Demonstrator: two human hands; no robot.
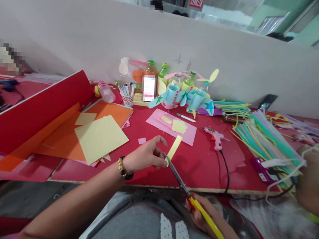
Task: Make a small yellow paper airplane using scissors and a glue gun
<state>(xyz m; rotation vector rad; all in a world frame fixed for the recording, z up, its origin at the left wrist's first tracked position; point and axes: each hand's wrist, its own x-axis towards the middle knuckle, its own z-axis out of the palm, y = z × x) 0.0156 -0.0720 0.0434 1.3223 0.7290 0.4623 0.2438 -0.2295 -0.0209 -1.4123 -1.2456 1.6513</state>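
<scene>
My left hand (pixel 149 153) pinches the near end of a narrow pale-yellow paper strip (pixel 175 146) between thumb and fingers. The strip slants away over the red table. In my right hand (pixel 201 209) is a pair of scissors (pixel 178 178) with metal blades and yellow-and-red handles. The blade tips meet the paper right beside my left fingertips; whether they cut through it I cannot tell. Beyond the strip, a pink sheet (pixel 189 137) carries small yellow paper pieces (pixel 179 126). A small pink square (pixel 142 141) lies near my left hand.
Yellow card (pixel 102 139) and orange sheets (pixel 64 146) lie to the left. At the back stand decorated bottles (pixel 172 93), a cup of pens (pixel 127 98) and a phone (pixel 149 88). A pink glue gun (pixel 215 136), its cord and pipe cleaners (pixel 268 139) lie right, near another person's blurred arm (pixel 314 181).
</scene>
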